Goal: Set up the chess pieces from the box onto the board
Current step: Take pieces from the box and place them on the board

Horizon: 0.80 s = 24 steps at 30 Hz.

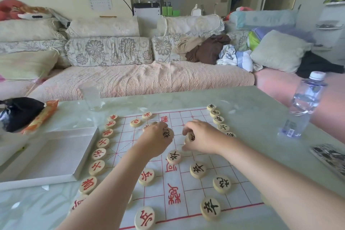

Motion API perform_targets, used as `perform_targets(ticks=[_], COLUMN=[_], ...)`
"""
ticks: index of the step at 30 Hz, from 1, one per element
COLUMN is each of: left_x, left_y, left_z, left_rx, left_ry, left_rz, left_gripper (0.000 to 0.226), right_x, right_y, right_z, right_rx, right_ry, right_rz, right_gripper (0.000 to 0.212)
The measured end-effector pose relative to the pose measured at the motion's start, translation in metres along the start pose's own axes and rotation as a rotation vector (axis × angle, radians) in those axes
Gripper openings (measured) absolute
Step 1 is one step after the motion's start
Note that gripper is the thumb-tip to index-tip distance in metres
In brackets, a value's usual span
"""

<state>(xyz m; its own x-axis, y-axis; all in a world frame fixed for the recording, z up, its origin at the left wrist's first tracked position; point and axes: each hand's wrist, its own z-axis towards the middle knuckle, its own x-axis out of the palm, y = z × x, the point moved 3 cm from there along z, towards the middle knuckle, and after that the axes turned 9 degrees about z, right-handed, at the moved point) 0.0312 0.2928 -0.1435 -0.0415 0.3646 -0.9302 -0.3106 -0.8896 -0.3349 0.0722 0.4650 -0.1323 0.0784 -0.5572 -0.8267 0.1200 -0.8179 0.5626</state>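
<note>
- Head view: the board [186, 188], a white sheet with a red grid, lies flat on the table [252, 132].
- The left hand [155, 141] is over the board's middle. Its fingers curl round a black-lettered disc [166, 133], held tilted with its face toward the camera.
- The right hand [202, 139] is just beside it, not touching. Its fingertips pinch a second disc [190, 137] held on edge, black lettering mostly hidden.
- Red row [99, 153]: red-lettered discs lie flat in a line along the board's left edge.
- Black row [217, 119]: black-lettered discs line the far right edge. The near end is hidden behind the right hand.
- Loose on the grid: four black discs [198, 170] left of the right forearm, and red discs [146, 176] right of the left forearm.
- The box [54, 157] is white and shallow, on the table just left of the red row. Cannot tell which side faces up.
- The water bottle [302, 106] stands upright on the table's right side, well apart from the board.
- The glass [91, 95] stands at the far edge, and the black bag [18, 112] is at far left.
</note>
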Motion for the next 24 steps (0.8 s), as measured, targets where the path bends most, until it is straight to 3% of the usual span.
perform_targets(ticks=[7,19,24], left_x=[0.02,0.039,0.021], left_y=[-0.022,-0.017,-0.013], left_z=[0.015,0.018,0.005], left_rx=[0.006,-0.01,0.049], left_ry=[0.115,0.212,0.137], left_rz=[0.054,0.048,0.043], left_gripper=[0.034,0.05,0.03], right_x=[-0.008,-0.004,-0.009], right_y=[-0.049,-0.058,-0.056], right_z=[-0.01,-0.01,-0.012], right_rx=[0.174,0.155,0.161], right_ry=[0.048,0.111,0.171], right_rz=[-0.105,-0.071,-0.087], right_gripper=[0.054,0.066,0.069])
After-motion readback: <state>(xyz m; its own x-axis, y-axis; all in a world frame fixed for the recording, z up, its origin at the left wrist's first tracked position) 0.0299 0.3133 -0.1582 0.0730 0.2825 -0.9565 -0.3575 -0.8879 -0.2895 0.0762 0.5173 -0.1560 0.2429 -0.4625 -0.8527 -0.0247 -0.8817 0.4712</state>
